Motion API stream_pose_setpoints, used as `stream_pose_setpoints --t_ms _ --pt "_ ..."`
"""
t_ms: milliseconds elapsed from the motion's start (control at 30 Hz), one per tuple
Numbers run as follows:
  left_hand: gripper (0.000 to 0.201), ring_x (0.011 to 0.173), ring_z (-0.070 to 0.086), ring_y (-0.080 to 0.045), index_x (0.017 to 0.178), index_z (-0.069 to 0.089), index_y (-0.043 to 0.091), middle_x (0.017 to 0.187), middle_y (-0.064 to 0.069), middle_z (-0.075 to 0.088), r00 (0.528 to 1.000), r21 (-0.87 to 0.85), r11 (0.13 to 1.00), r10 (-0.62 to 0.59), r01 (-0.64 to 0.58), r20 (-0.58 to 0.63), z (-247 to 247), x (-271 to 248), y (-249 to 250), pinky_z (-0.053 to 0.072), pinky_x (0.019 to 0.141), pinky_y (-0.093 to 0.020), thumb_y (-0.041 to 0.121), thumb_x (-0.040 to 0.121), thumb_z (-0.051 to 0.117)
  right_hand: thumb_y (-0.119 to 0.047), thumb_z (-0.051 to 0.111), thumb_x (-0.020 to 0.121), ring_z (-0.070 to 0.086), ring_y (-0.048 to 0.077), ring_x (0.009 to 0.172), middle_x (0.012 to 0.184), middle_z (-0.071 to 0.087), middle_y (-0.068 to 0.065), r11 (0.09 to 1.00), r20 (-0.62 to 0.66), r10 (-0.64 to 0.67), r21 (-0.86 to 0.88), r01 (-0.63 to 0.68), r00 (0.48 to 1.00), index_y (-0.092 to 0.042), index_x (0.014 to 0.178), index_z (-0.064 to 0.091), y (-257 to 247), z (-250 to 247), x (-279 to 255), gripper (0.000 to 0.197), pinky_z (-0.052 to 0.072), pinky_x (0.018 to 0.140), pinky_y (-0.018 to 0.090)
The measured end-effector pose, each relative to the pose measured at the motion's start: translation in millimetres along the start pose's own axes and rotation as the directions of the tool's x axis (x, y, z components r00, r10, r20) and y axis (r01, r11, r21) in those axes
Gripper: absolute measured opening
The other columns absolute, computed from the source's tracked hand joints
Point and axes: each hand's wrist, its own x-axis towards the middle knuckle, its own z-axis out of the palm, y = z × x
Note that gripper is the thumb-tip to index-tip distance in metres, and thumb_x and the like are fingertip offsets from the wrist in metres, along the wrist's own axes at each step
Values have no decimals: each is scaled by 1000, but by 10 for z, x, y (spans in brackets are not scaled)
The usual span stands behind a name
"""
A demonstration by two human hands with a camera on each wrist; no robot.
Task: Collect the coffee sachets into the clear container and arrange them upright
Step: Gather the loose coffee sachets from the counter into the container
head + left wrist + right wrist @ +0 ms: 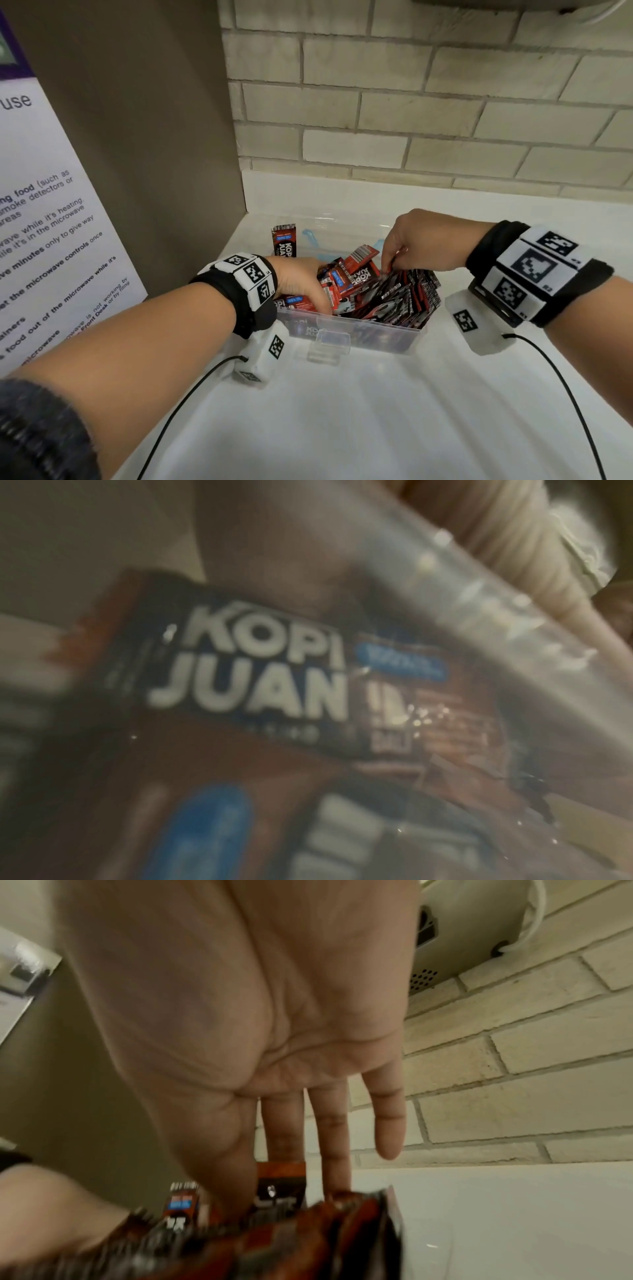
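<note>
The white counter (pixel 342 411) carries the clear container (pixel 376 334), pushed near the corner where a brown panel meets the brick wall. Most of the coffee sachets (pixel 404 298) appear to be collected already: on the right side of the container they stand packed on edge in a tight row, while on the left side several lie tumbled and slanting. One sachet (pixel 284 240) stands outside, just beyond the container's far left corner, so gathering looks nearly done and the straightening is what remains.

The left hand (pixel 301 281) reaches into the loose left-hand pile; its fingers are buried among the packets, so whether they pinch one cannot be told. The left wrist view gives only a blurred packet face seen through the plastic wall. The right hand (pixel 421 243) hangs over the upright row, fingers (pixel 329 1137) pointing down, straight and slightly apart, their tips among the sachet tops; the thumb is not clearly seen and a pinch cannot be confirmed. The container's floor and far wall are hidden.
</note>
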Motion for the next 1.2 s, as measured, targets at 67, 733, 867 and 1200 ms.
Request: stream_pose_setpoints --t_ms 67,733,867,1200 --pt "42 91 65 -25 103 59 17 95 -7 67 1000 -16 1000 14 -14 7 27 12 6 55 87 -42 -10 74 74 -10 47 93 58 15 101 107 67 -4 999 56 24 -38 -22 998 -20 102 75 -14 39 24 30 46 92 30" --pt "48 96 66 -27 110 60 14 100 -7 69 993 -186 979 95 -81 70 178 117 122 54 90 -43 -14 73 72 -2 89 54 58 -14 94 111 54 -26 701 128 85 697 -151 988 -42 122 35 301 341 -424 96 47 73 5" --pt "45 96 66 -26 111 61 13 102 -8 69 991 -183 981 84 -64 102 192 95 177 54 91 -42 -13 76 69 -5 91 54 53 0 110 121 54 -17 770 73 161 615 -172 984 -27 143 29 310 377 -378 110 43 82 10" --pt "70 103 66 -29 130 49 14 118 -17 66 980 -243 950 187 -197 -65 246 91 318 57 86 -40 -18 71 72 -6 86 63 53 -7 100 111 56 -20 736 -30 184 667 -117 983 -25 137 36 331 418 -345 91 47 73 5"
